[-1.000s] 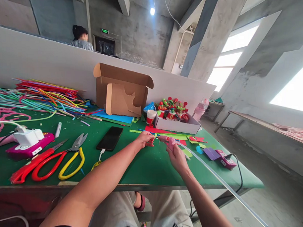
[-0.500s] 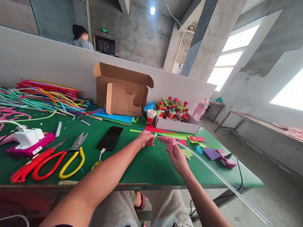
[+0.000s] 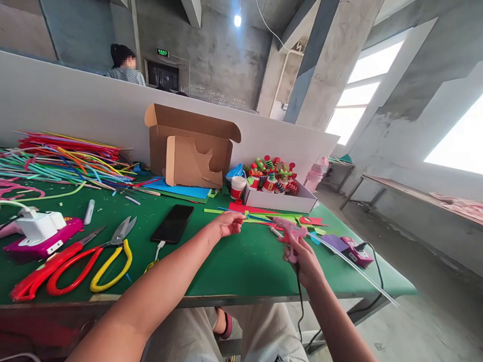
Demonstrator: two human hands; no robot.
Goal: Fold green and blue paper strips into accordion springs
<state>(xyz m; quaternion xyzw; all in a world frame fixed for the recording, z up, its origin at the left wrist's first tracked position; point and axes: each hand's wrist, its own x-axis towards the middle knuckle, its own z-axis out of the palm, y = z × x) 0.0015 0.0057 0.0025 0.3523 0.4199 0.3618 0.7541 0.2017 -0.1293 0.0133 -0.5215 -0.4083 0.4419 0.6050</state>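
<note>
My right hand (image 3: 305,258) is wrapped round a pink hot glue gun (image 3: 287,227) above the table's front right. A long clear glue stick (image 3: 357,268) runs out of the gun's back, and a dark cord hangs from its handle. Left of the nozzle, with a gap between, my left hand (image 3: 230,223) is closed in a pinch. A small greenish bit shows by its fingertips, too small to make out. Behind both hands lie green paper strips (image 3: 211,210) and red paper (image 3: 250,207).
A white box (image 3: 280,202) of decorated cups stands behind, beside stacked paper cups (image 3: 237,186). To the left lie a phone (image 3: 173,224), scissors (image 3: 109,254), red-handled pliers (image 3: 56,266), a power strip (image 3: 45,240) and pipe cleaners (image 3: 66,160). An open cardboard box (image 3: 193,151) leans against the partition.
My right hand has drawn the glue gun to the right and slightly down, away from my left hand. The left hand stays pinched in nearly the same place. The view has shifted slightly.
</note>
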